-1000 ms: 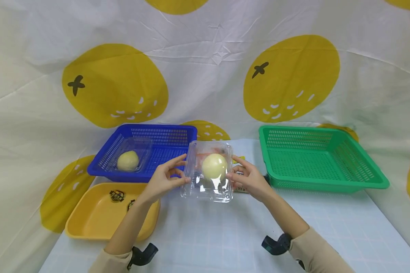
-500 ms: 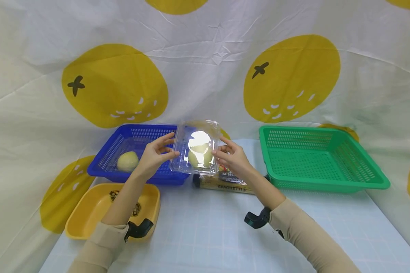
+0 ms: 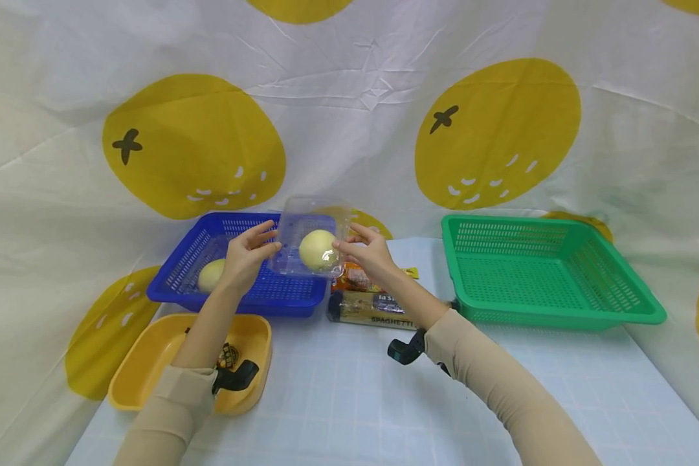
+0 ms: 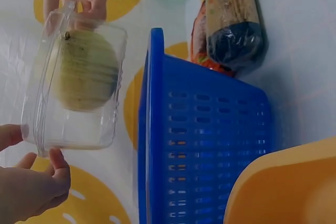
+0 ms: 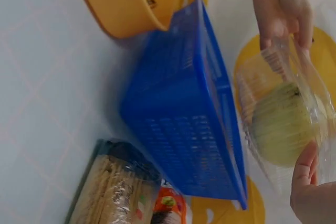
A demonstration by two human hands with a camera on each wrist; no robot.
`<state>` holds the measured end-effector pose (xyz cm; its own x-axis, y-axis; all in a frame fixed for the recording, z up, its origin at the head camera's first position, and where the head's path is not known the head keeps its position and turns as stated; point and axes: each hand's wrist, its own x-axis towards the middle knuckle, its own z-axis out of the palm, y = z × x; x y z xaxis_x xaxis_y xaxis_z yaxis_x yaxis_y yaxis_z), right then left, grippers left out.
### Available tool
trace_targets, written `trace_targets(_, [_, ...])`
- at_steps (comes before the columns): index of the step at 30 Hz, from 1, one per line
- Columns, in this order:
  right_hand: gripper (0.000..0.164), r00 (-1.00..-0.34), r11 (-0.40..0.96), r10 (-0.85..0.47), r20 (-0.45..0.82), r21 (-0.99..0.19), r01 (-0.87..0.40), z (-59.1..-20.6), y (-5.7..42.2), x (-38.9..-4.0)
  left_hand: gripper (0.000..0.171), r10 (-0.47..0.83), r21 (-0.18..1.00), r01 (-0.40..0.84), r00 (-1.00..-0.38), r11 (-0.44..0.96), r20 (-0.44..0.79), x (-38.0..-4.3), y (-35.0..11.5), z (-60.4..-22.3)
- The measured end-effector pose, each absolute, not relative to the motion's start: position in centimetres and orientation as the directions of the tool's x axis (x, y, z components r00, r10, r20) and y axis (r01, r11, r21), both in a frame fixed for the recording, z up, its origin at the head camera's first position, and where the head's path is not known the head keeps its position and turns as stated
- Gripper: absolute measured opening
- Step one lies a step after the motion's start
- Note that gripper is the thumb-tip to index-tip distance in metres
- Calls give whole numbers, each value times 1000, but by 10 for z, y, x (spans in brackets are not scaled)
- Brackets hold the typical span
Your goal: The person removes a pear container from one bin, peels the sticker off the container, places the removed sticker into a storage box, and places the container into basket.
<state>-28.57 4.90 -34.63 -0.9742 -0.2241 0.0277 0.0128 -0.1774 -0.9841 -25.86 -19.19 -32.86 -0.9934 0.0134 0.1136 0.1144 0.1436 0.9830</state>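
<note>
Both hands hold a clear plastic clamshell box (image 3: 294,223) above the right part of the blue basket (image 3: 291,291). Inside the box lies a round pale yellow-green fruit (image 3: 318,250), its kind unclear, with a small dark stem spot seen in the left wrist view. My left hand (image 3: 246,255) pinches the box's left edge between thumb and fingers. At the opposite edge, my right hand (image 3: 371,251) pinches it the same way. A second pale fruit (image 3: 211,276) sits in another clear box at the basket's left side, partly hidden by my left hand.
A yellow tub (image 3: 145,362) stands in front of the blue basket, under my left forearm. Right of the basket lie a spaghetti pack (image 3: 355,309) and an orange packet (image 3: 355,278). A green basket (image 3: 518,278) stands at the right. A fruit-print cloth (image 3: 349,129) hangs behind.
Both hands have carried the clamshell box left and away from me, from over the table beside the blue basket to above it. The spaghetti pack has come into fuller view.
</note>
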Motion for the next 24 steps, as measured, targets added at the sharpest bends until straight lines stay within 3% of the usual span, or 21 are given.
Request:
trace_targets(11, [71,-962,-138,-271,17,-990,21,-355,26,-304,53,-131,998,60,-990,5,60,-270,-198,-337])
trace_targets(19, [74,-952,36,-307,0,-999,-12,-363,14,-309,50,-269,993,82,-962,-84,57,-278,-210,-351])
trace_targets(24, [74,-951,45,-310,-18,-999,4,-371,7,-309,50,-276,987,107,-959,-116,72,-279,-217,-360])
